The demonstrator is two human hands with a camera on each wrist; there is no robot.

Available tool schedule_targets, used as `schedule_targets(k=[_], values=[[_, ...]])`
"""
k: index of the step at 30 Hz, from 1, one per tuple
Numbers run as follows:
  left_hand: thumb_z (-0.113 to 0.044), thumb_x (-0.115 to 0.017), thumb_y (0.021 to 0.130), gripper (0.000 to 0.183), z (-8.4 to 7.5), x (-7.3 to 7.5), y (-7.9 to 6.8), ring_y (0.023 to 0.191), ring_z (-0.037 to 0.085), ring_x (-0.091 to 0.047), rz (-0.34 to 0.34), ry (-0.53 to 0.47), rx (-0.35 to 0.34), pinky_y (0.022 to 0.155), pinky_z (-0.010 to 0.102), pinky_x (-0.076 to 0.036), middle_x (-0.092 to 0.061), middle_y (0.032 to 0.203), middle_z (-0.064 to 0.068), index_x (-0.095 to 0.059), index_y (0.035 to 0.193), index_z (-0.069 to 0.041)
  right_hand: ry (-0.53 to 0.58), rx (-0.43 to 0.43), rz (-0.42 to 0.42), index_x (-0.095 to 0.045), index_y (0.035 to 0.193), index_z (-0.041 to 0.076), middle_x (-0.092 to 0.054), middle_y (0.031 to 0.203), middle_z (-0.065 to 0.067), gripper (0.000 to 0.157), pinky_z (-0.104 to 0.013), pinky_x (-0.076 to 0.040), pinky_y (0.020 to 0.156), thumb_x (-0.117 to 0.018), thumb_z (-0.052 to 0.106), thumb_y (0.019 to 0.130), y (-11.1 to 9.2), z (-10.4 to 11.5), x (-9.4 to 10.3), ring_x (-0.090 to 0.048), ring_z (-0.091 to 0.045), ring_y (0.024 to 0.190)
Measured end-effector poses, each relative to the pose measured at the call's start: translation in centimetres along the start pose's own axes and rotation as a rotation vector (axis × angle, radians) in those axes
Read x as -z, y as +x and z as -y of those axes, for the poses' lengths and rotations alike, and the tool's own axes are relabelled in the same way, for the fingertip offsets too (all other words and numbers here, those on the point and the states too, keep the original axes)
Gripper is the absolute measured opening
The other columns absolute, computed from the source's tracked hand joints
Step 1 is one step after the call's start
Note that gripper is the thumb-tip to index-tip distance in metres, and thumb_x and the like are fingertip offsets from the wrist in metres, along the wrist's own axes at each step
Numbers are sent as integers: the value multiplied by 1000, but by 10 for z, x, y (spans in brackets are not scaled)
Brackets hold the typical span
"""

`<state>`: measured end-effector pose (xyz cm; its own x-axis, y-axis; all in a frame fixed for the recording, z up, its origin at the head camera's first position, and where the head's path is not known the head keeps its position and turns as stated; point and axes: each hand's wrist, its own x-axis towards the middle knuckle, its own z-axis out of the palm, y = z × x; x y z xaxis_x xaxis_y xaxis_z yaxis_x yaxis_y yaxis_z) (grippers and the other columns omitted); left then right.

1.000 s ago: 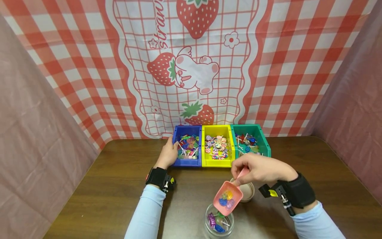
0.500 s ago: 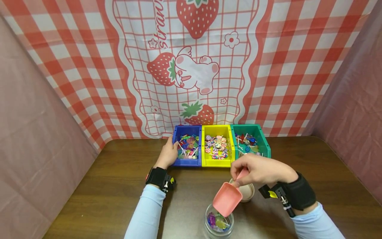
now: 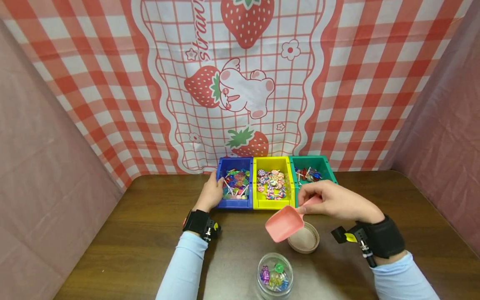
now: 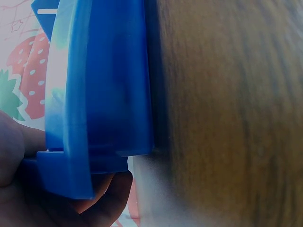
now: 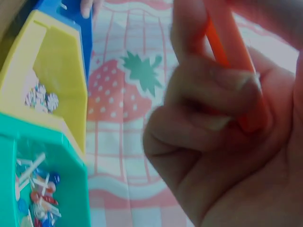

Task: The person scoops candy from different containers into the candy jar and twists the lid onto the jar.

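My right hand (image 3: 337,201) grips a pink scoop (image 3: 285,224) by its handle, the bare bowl hanging over the table between the bins and the jar. In the right wrist view, fingers curl round the scoop's handle (image 5: 239,71). My left hand (image 3: 211,192) holds the left wall of the blue bin (image 3: 234,204), thumb over the rim; the left wrist view has its fingers bent round the blue bin's end (image 4: 109,85). A glass jar (image 3: 259,287) with several wrapped candies (image 3: 275,278) stands at the front. Behind it lies a round pale lid (image 3: 303,238).
A yellow bin (image 3: 272,204) of swirl lollipops and a green bin (image 3: 330,170) of mixed candies adjoin the blue one, which holds candies (image 3: 237,183) too. A checked strawberry cloth (image 3: 360,104) hangs right behind them. The wooden table (image 3: 127,241) extends to both sides.
The candies in the scoop have dropped into the jar. My right hand has then lifted the scoop away from the jar, back toward the bins. The left hand has stayed put.
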<state>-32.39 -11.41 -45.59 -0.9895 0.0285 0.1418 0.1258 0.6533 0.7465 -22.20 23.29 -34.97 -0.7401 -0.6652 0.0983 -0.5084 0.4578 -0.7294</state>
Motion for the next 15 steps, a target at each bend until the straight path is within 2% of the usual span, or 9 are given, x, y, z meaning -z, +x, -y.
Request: schedule_targets(k=[4,9,12,15], values=[[-19,-43,107,45,0,0,0,123,41,-54,-12,11,-4,105,53,-40,-57,132,28,-38,147,0,-64,-56,-189,-67,92,17,-59,75,0,12,-26,-43,55,-73,26,93,-5,-7,11,-51,-13,63],[-19,-42,107,46,0,0,0,124,40,-53,-7,7,3,106,53,-39,-57,133,27,-37,148,0,-282,-214,-428,-68,98,14,-56,71,-1,20,-30,-41,52,-71,33,94,-14,-19,23,-49,-19,61],[-20,-42,108,47,0,0,0,127,40,-51,1,6,8,108,52,-38,-54,136,27,-35,150,0,-420,-259,-528,-69,101,7,-58,70,-2,22,-31,-38,50,-70,28,95,-17,-29,28,-47,-20,59],[-20,-41,108,48,0,0,0,127,40,-51,4,6,8,108,52,-37,-54,137,27,-34,150,0,-509,-254,-591,-70,100,2,-63,74,-6,16,-33,-37,48,-72,17,93,-18,-40,29,-46,-20,57]])
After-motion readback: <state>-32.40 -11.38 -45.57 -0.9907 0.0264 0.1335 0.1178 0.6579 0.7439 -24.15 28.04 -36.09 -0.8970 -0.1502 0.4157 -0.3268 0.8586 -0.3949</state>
